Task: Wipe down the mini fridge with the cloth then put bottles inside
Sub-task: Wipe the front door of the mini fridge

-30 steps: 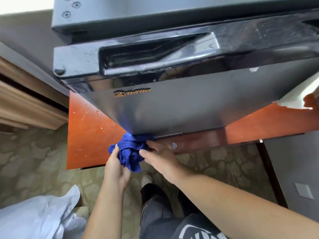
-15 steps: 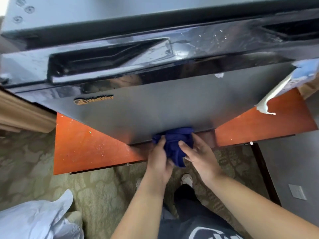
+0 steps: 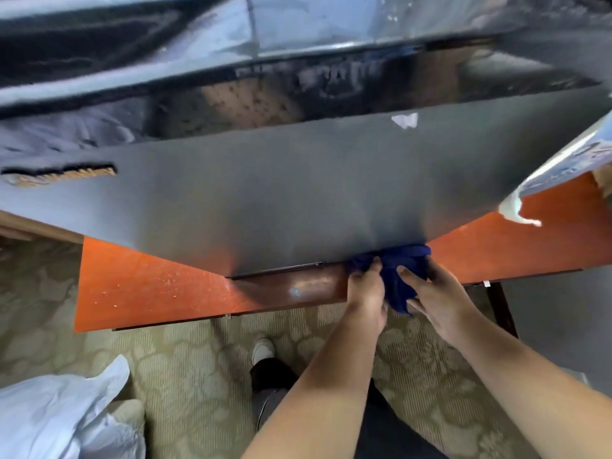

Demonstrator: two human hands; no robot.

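Wiping the bottom edge of the fridge door, both hands on the cloth.

I'm in the wiping step: my left hand (image 3: 366,288) and right hand (image 3: 437,298) each have their grip clamped on the bunched blue cloth (image 3: 397,276), pressing it against the lower right corner of the mini fridge (image 3: 298,193) door, right where it meets the worktop (image 3: 149,286). The door is shut and I see no bottles anywhere, so loading looks a good way off. Next I reckon the cloth wants carrying up over the broad flat face, keeping steady pressure. The door panel is smooth matte grey metal; the band above is glossy black, blurred and speckled. The cloth is soft and crumpled, the worktop a polished reddish wood with pale flecks, the carpet (image 3: 198,376) patterned beneath.
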